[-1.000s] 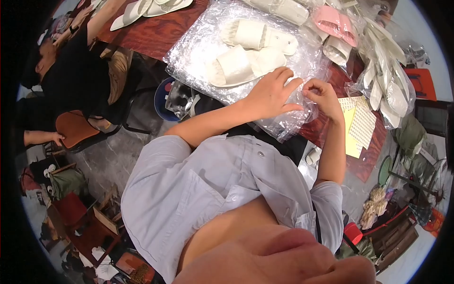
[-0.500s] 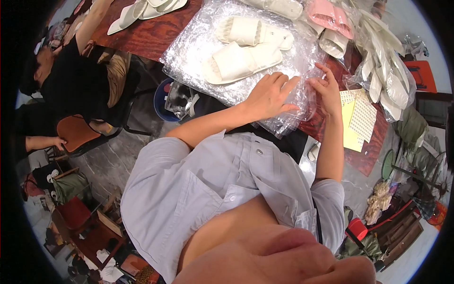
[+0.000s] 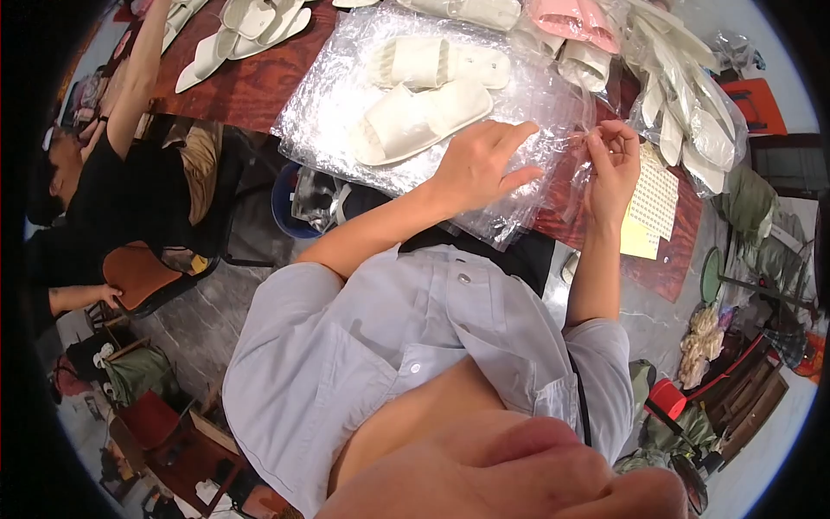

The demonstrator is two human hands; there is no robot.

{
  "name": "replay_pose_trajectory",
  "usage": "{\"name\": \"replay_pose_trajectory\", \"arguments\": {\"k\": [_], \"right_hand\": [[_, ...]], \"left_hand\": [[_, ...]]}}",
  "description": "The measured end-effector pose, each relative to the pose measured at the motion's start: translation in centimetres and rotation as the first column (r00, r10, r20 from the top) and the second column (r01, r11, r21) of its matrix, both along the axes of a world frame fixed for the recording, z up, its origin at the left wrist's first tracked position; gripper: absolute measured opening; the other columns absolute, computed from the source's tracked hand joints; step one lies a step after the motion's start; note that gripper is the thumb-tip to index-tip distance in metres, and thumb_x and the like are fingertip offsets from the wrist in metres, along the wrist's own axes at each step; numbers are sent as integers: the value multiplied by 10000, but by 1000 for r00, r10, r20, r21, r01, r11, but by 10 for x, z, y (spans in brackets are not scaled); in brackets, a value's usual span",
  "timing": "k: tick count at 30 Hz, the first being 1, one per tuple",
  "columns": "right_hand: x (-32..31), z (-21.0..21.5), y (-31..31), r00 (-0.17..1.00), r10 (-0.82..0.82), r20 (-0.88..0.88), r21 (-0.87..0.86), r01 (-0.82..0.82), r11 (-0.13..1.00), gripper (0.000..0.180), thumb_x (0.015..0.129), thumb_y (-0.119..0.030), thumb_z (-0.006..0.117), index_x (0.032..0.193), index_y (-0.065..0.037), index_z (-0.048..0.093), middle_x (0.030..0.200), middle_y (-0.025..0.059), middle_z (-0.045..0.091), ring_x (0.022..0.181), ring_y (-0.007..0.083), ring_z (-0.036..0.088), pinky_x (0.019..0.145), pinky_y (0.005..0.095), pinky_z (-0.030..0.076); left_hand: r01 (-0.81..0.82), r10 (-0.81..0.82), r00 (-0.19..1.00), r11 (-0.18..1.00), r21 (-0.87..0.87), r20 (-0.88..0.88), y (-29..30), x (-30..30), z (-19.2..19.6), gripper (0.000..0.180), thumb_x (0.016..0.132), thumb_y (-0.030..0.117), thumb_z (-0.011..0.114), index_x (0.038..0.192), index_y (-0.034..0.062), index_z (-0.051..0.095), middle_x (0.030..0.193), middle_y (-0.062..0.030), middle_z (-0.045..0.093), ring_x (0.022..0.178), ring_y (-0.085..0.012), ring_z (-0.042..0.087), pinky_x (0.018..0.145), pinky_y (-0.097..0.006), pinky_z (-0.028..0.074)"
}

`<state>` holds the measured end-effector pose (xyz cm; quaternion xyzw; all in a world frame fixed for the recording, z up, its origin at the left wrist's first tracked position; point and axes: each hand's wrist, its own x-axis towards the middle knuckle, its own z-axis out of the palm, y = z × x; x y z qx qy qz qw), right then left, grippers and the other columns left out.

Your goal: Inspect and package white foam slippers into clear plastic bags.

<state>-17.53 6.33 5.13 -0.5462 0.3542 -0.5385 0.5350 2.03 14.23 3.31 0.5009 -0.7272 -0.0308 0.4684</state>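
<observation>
A pair of cream slippers lies on a stack of clear plastic bags on the table. The nearer slipper is tilted beside the farther slipper. My left hand rests on the bags just right of the nearer slipper, fingers stretched out and thumb apart, holding nothing. At the right edge of the stack my right hand has its fingers curled in a pinch on the edge of a clear plastic bag, which is drawn out towards the right.
Bagged pink slippers and bagged cream slippers lie at the far right. Sticker sheets sit on the red-brown table beyond my right wrist. At left are loose slippers, a blue bin and another person.
My right hand has moved a little right, its fingers closing on the bag edge and drawing it outward. My left hand stays on the bags. The whole view has shifted slightly.
</observation>
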Motion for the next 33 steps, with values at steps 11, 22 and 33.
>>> {"name": "replay_pose_trajectory", "arguments": {"k": [11, 22, 33], "right_hand": [[3, -36, -38, 910, 396, 123, 216, -415, 884, 181, 932, 19, 509, 1094, -34, 569, 1047, 118, 647, 1092, 213, 616, 936, 306, 478], [111, 21, -95, 54, 460, -886, 162, -895, 416, 440, 845, -122, 517, 1257, 17, 587, 1196, 108, 608, 1166, 185, 544, 1034, 307, 397], [100, 5, -87, -98, 216, -971, 148, -962, 228, 733, 757, -211, 768, 1408, -397, 486, 1321, 239, 455, 1150, 420, 543, 941, 446, 508]], "left_hand": [[-111, 111, 994, 994, 22, -23, -17, 1, 2, 142, 803, 148, 718, 886, 73, 630, 677, -76, 614, 628, -282, 619, 597, -389, 493], [-50, 49, 999, 973, -226, -10, -15, 1, 19, 207, 799, 158, 712, 978, 77, 650, 788, -96, 628, 732, -286, 627, 670, -407, 494], [-347, 381, 904, 919, 186, -196, -12, 145, 27, 275, 904, 125, 611, 1174, 91, 652, 917, -149, 698, 746, -302, 652, 722, -374, 525]]}}
